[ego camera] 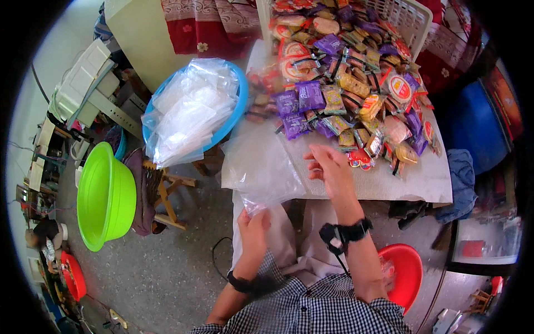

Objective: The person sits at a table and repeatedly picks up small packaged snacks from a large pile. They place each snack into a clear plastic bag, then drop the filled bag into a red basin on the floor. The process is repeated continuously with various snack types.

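Observation:
My left hand (253,234) pinches one corner of a clear plastic bag (263,167), which spreads flat over the table's front left corner. Past the bag's right side, my right hand (329,169) hovers with its fingers apart and nothing in them. Just beyond it lies a big heap of wrapped snacks (354,83), spilling from a white plastic basket (421,25) tipped on its side. Purple packets (311,95) and small gold-wrapped pieces (333,100) lie at the heap's near edge. A red packet (359,159) is close to my right fingertips.
At left, a blue basin (241,100) holds a stack of clear bags (196,108) above a wooden stool (171,192). A lime-green basin (121,200) stands further left. Near my right elbow is a red basin (406,275). Another person (48,238) crouches at far left.

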Demonstrator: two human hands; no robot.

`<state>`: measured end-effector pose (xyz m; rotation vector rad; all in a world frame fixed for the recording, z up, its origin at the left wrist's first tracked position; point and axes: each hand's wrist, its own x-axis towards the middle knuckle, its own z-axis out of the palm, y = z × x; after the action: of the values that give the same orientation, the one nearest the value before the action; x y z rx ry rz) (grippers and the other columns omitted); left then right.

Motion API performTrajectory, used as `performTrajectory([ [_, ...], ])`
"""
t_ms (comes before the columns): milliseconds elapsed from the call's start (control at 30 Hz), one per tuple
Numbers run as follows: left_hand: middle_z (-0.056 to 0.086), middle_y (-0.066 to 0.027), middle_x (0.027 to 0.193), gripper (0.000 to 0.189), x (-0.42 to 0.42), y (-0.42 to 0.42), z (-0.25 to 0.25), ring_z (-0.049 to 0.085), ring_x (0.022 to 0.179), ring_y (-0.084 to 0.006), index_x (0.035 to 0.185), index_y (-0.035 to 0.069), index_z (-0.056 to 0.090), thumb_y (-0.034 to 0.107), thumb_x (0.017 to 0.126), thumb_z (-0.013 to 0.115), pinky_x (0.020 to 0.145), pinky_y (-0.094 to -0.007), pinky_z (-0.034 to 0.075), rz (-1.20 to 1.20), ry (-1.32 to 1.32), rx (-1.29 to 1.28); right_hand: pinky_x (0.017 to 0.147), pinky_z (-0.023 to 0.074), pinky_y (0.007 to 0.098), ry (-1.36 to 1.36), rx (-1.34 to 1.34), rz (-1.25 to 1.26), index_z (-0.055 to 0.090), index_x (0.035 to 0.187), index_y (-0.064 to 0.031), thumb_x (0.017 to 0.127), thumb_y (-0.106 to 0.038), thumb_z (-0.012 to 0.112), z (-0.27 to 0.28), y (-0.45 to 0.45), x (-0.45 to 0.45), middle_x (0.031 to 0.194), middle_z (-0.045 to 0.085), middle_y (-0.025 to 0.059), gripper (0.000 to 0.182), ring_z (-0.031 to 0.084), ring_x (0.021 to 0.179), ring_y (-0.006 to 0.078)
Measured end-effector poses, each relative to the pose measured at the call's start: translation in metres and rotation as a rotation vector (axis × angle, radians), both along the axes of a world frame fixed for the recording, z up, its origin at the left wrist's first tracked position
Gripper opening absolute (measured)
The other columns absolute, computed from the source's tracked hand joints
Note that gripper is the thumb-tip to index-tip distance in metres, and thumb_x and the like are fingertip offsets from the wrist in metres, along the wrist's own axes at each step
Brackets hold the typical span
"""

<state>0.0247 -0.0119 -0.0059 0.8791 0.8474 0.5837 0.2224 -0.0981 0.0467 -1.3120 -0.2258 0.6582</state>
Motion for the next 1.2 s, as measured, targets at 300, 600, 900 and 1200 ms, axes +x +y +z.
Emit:
performTrajectory([
  [300, 0.05, 0.0002, 0.066, 0.009, 0.007, -0.002, 0.008, 0.04, 0.054, -0.0068, 0.08, 0.003, 0.055, 0.008, 0.088, 0.055, 0.047, -0.0227, 0.028, -0.146, -0.032, -0.063, 0.044, 0.0523, 0.0271, 0.102, 0.018, -0.073, 0.06, 0.09, 0.0003, 0.086, -0.023, 0.062, -0.014, 0.053, 0.029, 0.077, 0.065, 0.0104, 0.024, 0.06, 0.055, 0.0135],
  [600, 0.049, 0.0023, 0.066, 0.008, 0.023, -0.012, 0.015, 0.039, 0.055, -0.0059, 0.085, 0.003, 0.058, 0.011, 0.089, 0.056, 0.048, -0.0228, 0.026, -0.171, -0.044, -0.006, 0.043, 0.0481, 0.0247, -0.024, -0.008, -0.135, 0.057, 0.078, -0.0021, 0.085, -0.015, 0.059, 0.003, -0.013, -0.008, 0.068, 0.062, 0.0087, 0.015, 0.06, 0.053, 0.0132],
  [900, 0.061, -0.0025, 0.086, 0.011, 0.024, -0.016, 0.006, 0.057, 0.078, -0.0103, 0.096, 0.003, 0.061, 0.009, 0.087, 0.06, 0.062, -0.0239, 0.044, -0.174, -0.048, 0.033, 0.039, 0.041, 0.0201, 0.268, -0.144, 0.44, 0.059, 0.081, -0.0014, 0.085, -0.016, 0.06, 0.012, -0.1, -0.052, 0.066, 0.064, 0.0092, 0.015, 0.053, 0.042, 0.0088],
  [1200, 0.06, -0.0018, 0.082, 0.016, 0.019, -0.014, -0.008, 0.055, 0.069, -0.0102, 0.094, 0.002, 0.06, 0.0, 0.082, 0.05, 0.057, -0.0236, 0.041, -0.212, -0.031, 0.066, 0.042, 0.0426, 0.0201, 0.286, -0.066, 0.162, 0.059, 0.083, -0.0012, 0.089, -0.019, 0.057, -0.005, -0.062, -0.081, 0.066, 0.063, 0.0076, 0.019, 0.054, 0.047, 0.009],
])
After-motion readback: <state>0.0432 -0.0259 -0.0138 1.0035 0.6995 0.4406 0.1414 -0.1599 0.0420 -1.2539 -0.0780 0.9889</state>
